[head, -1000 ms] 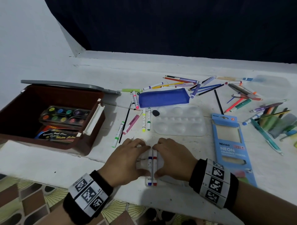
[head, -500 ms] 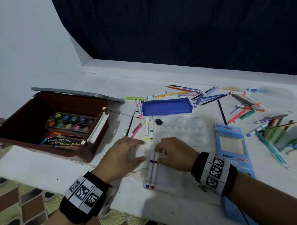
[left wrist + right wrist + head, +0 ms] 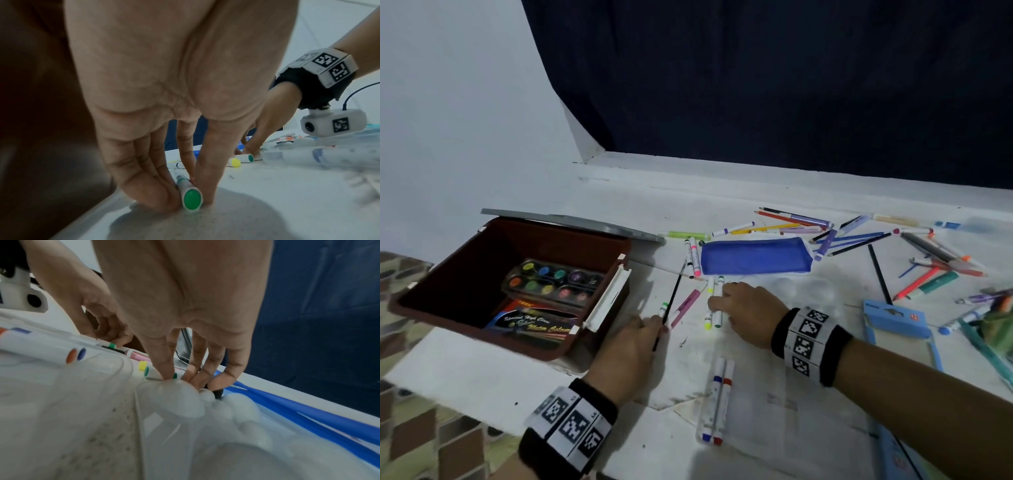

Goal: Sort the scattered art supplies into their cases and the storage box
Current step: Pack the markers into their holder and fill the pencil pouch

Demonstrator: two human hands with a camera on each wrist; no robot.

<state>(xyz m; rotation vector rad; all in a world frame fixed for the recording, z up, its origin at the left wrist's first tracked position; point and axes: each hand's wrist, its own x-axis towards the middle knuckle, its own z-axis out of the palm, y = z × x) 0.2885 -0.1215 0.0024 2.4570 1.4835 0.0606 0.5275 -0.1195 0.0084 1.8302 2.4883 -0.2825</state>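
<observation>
My left hand [image 3: 658,325] [image 3: 190,186] pinches a light-green-capped marker [image 3: 663,309] [image 3: 192,197] between thumb and fingers; the marker still lies on the white table beside the box. My right hand [image 3: 717,303] [image 3: 180,376] has its thumb and fingertips closed on a dark green marker [image 3: 718,317] [image 3: 149,371], with a yellow marker [image 3: 708,320] [image 3: 142,365] right beside it. A clear marker case [image 3: 717,402] holding a blue and a red marker lies near the front edge, between my wrists. The open brown storage box [image 3: 465,274] stands at the left.
A watercolour palette [image 3: 551,279] and a paint pack lie in the box. A pink marker [image 3: 686,306] and a black pencil [image 3: 673,298] lie between my hands. Behind are a blue pouch [image 3: 755,257], a white mixing palette [image 3: 236,410] and several pens; a blue pencil carton [image 3: 893,322] lies right.
Both hands let go of the clear case and reached forward, the left to the light green marker, the right to the green and yellow markers. The head view tilted up.
</observation>
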